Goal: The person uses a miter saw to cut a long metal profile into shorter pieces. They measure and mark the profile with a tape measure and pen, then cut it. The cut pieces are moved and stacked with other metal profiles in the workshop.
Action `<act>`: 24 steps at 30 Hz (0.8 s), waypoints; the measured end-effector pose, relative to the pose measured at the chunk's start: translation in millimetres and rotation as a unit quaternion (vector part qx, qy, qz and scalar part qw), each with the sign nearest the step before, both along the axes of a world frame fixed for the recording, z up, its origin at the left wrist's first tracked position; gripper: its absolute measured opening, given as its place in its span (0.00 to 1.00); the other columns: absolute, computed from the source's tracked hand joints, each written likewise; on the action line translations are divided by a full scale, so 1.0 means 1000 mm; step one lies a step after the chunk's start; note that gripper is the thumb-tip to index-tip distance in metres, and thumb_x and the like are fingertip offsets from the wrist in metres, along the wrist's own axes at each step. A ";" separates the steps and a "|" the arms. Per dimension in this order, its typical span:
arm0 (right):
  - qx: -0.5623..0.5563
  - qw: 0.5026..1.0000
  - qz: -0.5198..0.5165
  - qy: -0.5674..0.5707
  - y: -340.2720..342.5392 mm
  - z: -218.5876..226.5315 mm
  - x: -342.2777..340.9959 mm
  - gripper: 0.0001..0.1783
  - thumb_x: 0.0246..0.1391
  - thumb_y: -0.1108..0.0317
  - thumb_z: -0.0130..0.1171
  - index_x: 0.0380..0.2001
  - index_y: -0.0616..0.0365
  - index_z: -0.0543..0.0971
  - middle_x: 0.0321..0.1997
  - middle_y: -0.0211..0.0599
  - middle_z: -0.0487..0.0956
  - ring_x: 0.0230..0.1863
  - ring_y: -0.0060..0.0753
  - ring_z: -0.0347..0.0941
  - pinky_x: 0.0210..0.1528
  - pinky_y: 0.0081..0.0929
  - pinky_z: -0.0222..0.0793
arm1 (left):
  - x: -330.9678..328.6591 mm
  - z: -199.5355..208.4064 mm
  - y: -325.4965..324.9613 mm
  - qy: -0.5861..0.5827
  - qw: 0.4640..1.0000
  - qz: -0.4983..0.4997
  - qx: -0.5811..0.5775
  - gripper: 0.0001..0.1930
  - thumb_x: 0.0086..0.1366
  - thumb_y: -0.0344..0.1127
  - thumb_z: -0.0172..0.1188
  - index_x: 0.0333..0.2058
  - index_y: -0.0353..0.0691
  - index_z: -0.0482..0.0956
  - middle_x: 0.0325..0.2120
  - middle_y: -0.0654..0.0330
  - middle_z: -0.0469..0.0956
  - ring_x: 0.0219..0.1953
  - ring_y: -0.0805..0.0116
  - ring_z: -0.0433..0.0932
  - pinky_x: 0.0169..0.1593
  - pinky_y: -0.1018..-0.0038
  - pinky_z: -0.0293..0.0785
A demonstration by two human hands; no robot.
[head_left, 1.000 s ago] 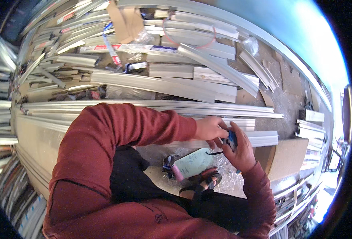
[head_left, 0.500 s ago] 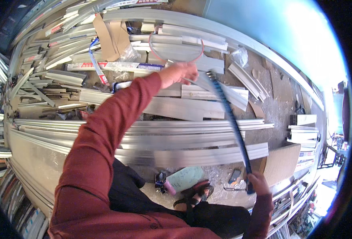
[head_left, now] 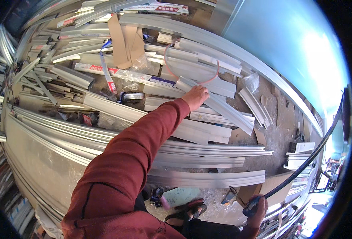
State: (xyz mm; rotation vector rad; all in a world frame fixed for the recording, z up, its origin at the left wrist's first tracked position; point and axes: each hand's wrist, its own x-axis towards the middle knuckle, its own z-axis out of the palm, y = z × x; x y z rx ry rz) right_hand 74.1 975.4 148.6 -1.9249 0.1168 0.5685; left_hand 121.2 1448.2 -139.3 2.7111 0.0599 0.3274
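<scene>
My left hand (head_left: 197,98) reaches far forward over the pile. Its fingers are curled over a flat silver metal profile (head_left: 230,113) that lies slantwise across other pieces. At the lower right my right hand (head_left: 259,211) is closed round the dark case of a tape measure (head_left: 251,208). From the case a long dark blade (head_left: 309,159) runs out and bows upward toward the right rim. A thin reddish hoop (head_left: 166,59) lies just beyond my left hand, over pale profiles (head_left: 186,63).
Metal lengths (head_left: 212,179) lie crosswise before my feet. A cardboard piece (head_left: 122,44) and long printed packaging (head_left: 92,68) rest on the pile at left. An open cardboard box (head_left: 277,187) stands near my right hand. A pale blue panel (head_left: 271,44) rises at the back right.
The tape blade swung from beside my left hand out to the right. My left hand came down onto the slanted profile. The whole view shifted a little.
</scene>
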 end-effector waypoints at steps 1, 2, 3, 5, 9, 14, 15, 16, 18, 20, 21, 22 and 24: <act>0.001 1.000 0.000 -0.003 0.000 -0.003 0.002 0.20 0.66 0.50 0.49 0.37 0.58 0.75 0.28 0.35 0.77 0.26 0.25 0.74 0.29 0.21 0.72 | -0.004 0.005 0.002 -0.005 1.000 -0.002 -0.015 0.17 0.53 0.29 0.64 0.43 0.41 0.77 0.44 0.56 0.73 0.51 0.54 0.70 0.56 0.60 0.67; 0.001 1.000 -0.001 -0.006 0.001 -0.005 0.005 0.20 0.66 0.50 0.49 0.37 0.58 0.75 0.29 0.35 0.77 0.27 0.24 0.74 0.29 0.21 0.72 | -0.008 0.010 0.009 -0.019 0.999 -0.005 -0.032 0.18 0.52 0.29 0.66 0.43 0.41 0.77 0.44 0.56 0.73 0.50 0.54 0.70 0.55 0.60 0.67; 0.002 1.000 -0.004 -0.008 0.002 -0.007 0.007 0.20 0.66 0.50 0.49 0.37 0.58 0.75 0.29 0.35 0.77 0.27 0.24 0.74 0.30 0.21 0.72 | -0.014 0.014 0.020 -0.033 0.998 -0.009 -0.049 0.18 0.51 0.29 0.67 0.43 0.41 0.77 0.44 0.56 0.73 0.50 0.53 0.70 0.55 0.60 0.67; 0.010 1.000 -0.011 -0.013 0.007 -0.010 0.009 0.20 0.66 0.51 0.49 0.37 0.58 0.75 0.29 0.35 0.77 0.28 0.24 0.74 0.30 0.20 0.72 | -0.028 0.029 0.046 -0.070 0.996 -0.005 -0.063 0.19 0.50 0.28 0.68 0.42 0.40 0.76 0.43 0.55 0.73 0.49 0.52 0.71 0.54 0.60 0.68; 0.011 1.000 0.007 -0.005 0.007 -0.018 0.015 0.18 0.67 0.52 0.48 0.38 0.57 0.75 0.30 0.35 0.77 0.28 0.25 0.74 0.31 0.22 0.72 | -0.053 0.047 0.104 -0.049 0.996 0.074 -0.010 0.19 0.51 0.30 0.67 0.43 0.39 0.76 0.42 0.55 0.73 0.49 0.53 0.70 0.55 0.60 0.69; -0.014 1.000 0.002 -0.004 0.002 -0.024 0.014 0.17 0.67 0.53 0.48 0.39 0.56 0.74 0.32 0.34 0.77 0.31 0.26 0.74 0.32 0.24 0.72 | -0.076 0.047 0.146 -0.148 0.960 0.208 0.118 0.23 0.53 0.30 0.67 0.50 0.41 0.73 0.46 0.55 0.73 0.53 0.53 0.69 0.60 0.62 0.65; -0.008 1.000 -0.017 0.004 0.004 -0.025 0.012 0.17 0.67 0.53 0.48 0.39 0.55 0.74 0.33 0.33 0.77 0.33 0.26 0.74 0.32 0.24 0.72 | -0.084 0.043 0.147 -0.116 0.961 0.230 0.104 0.24 0.55 0.34 0.66 0.51 0.42 0.72 0.48 0.53 0.73 0.54 0.52 0.70 0.61 0.63 0.64; -0.010 1.000 -0.018 0.001 0.005 -0.024 0.011 0.17 0.67 0.53 0.48 0.40 0.55 0.74 0.33 0.33 0.77 0.33 0.26 0.74 0.32 0.24 0.72 | -0.091 0.038 0.149 -0.081 0.969 0.229 0.055 0.24 0.55 0.36 0.66 0.51 0.42 0.72 0.48 0.53 0.74 0.53 0.52 0.71 0.61 0.62 0.65; -0.013 1.000 -0.020 -0.004 0.005 -0.025 0.010 0.17 0.67 0.52 0.48 0.40 0.54 0.74 0.33 0.33 0.77 0.33 0.26 0.74 0.33 0.24 0.72 | -0.105 0.024 0.151 -0.013 0.974 0.223 -0.046 0.23 0.57 0.39 0.65 0.51 0.42 0.72 0.48 0.52 0.75 0.53 0.52 0.72 0.60 0.62 0.66; -0.012 1.000 -0.011 -0.003 -0.004 -0.029 0.013 0.17 0.67 0.52 0.48 0.41 0.54 0.75 0.32 0.33 0.77 0.34 0.27 0.74 0.31 0.25 0.72 | -0.118 0.013 0.156 0.057 0.974 0.217 -0.026 0.23 0.59 0.47 0.61 0.50 0.42 0.74 0.48 0.53 0.75 0.53 0.54 0.72 0.60 0.59 0.63; -0.013 1.000 -0.001 -0.013 -0.007 -0.032 0.014 0.17 0.67 0.52 0.48 0.41 0.54 0.75 0.32 0.33 0.76 0.34 0.26 0.74 0.31 0.25 0.72 | -0.124 0.009 0.164 0.092 0.973 0.211 -0.008 0.23 0.60 0.47 0.60 0.51 0.42 0.73 0.48 0.53 0.75 0.53 0.54 0.72 0.61 0.59 0.63; -0.017 1.000 0.010 -0.021 -0.009 -0.034 0.014 0.17 0.67 0.52 0.48 0.41 0.54 0.75 0.32 0.33 0.76 0.34 0.26 0.74 0.31 0.25 0.71 | -0.132 0.003 0.171 0.129 0.970 0.205 0.007 0.24 0.60 0.48 0.59 0.51 0.42 0.73 0.49 0.53 0.75 0.54 0.54 0.72 0.61 0.58 0.62; -0.016 1.000 -0.002 -0.018 0.004 -0.031 0.011 0.18 0.66 0.52 0.49 0.40 0.56 0.75 0.31 0.33 0.76 0.31 0.26 0.74 0.30 0.24 0.71 | -0.150 -0.012 0.177 0.078 0.958 0.263 0.079 0.25 0.62 0.48 0.57 0.54 0.42 0.73 0.54 0.52 0.73 0.61 0.54 0.65 0.65 0.56 0.57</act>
